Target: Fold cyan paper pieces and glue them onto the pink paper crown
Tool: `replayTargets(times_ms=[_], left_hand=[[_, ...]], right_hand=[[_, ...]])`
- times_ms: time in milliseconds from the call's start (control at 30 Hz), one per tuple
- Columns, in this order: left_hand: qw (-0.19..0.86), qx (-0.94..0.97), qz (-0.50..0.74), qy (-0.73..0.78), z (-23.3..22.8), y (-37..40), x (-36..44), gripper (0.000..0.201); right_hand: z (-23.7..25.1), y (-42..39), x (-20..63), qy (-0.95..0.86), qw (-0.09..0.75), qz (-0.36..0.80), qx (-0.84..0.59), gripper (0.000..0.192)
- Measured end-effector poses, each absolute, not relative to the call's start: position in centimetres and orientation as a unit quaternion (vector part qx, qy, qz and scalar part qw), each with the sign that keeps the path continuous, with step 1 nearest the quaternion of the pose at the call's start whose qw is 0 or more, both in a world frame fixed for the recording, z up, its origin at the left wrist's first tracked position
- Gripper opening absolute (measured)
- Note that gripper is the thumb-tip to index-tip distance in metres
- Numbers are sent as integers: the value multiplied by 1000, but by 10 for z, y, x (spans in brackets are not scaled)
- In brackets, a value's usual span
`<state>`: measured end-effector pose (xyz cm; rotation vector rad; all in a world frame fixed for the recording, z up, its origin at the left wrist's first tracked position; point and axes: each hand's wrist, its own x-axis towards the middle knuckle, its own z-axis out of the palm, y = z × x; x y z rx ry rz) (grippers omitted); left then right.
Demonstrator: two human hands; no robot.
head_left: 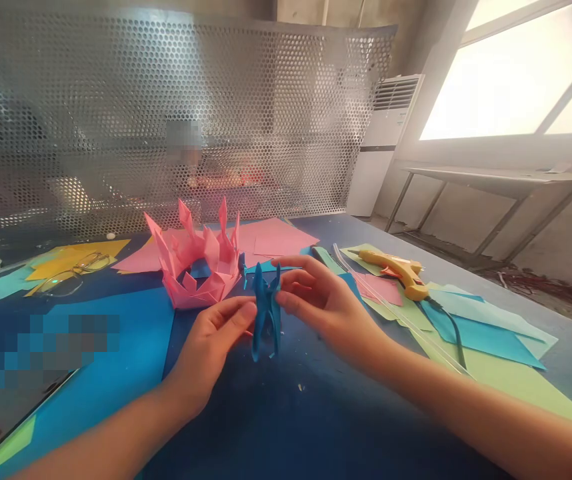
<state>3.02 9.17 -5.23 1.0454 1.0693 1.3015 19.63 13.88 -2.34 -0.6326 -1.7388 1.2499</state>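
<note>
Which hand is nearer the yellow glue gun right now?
Right. The right hand pinches the blue paper piece just left of the glue gun; the left hand is farther left.

Centre frame: my left hand (215,340) and right hand (320,301) pinch a blue fold (267,312). Just behind it: pink crown (196,260). Right: glue gun (397,268) on paper sheets (486,333). Left: glasses (73,273). Upper frame: mesh screen (166,113).

**A work table strewn with craft paper**

The dark blue table (286,427) carries a pink paper crown (196,263), loose sheets of pink paper (276,239), yellow paper (73,257) and green paper (496,373). A yellow glue gun (399,269) lies on the sheets at right; glasses (73,273) lie at left.
</note>
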Motion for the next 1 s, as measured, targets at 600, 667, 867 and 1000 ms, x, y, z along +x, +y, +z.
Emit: replayTargets(times_ms=[600, 667, 867, 1000], left_hand=[[483, 413, 575, 516, -54, 95, 33, 30], [493, 419, 560, 517, -54, 96, 32, 28], [477, 484, 528, 509, -53, 95, 31, 21], [486, 508, 506, 499, -52, 92, 31, 22]], right_hand=[[-28, 134, 194, -711, 382, 511, -296, 49], [-27, 133, 194, -728, 399, 479, -286, 50], [-28, 134, 197, -774, 389, 431, -252, 52], [-26, 135, 198, -786, 365, 419, -269, 32]])
